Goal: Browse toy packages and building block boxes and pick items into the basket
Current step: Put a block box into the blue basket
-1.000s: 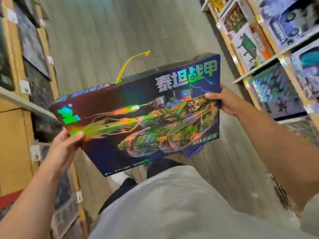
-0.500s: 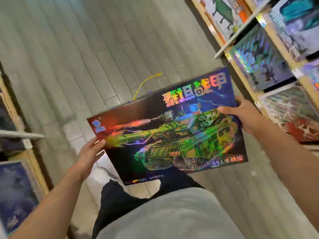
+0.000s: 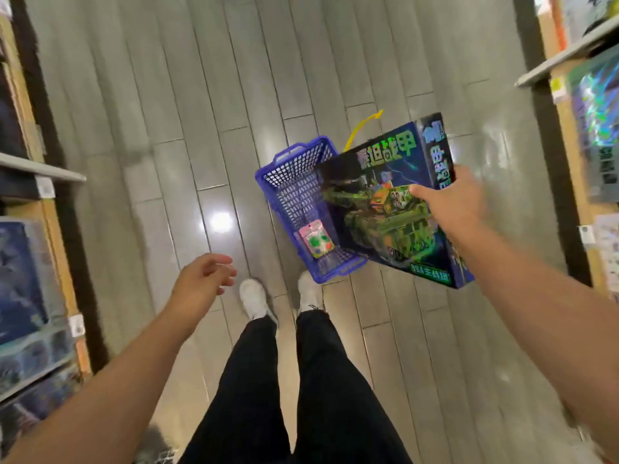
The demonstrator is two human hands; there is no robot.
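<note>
right hand (image 3: 452,204): arm outstretched, gripping tank box (image 3: 385,209) over basket (image 3: 284,182) | left hand (image 3: 201,279): loosely spread, empty

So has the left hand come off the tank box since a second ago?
Yes. The left hand has let go and hangs open left of the blue basket; only the right hand holds the tank box.

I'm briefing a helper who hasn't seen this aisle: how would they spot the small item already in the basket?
On the grey plank floor between the shelves stands a blue basket, just ahead of the white shoes. At its near end lies a small pink packet with green and red dots, far smaller than the big tank box beside it.
</note>
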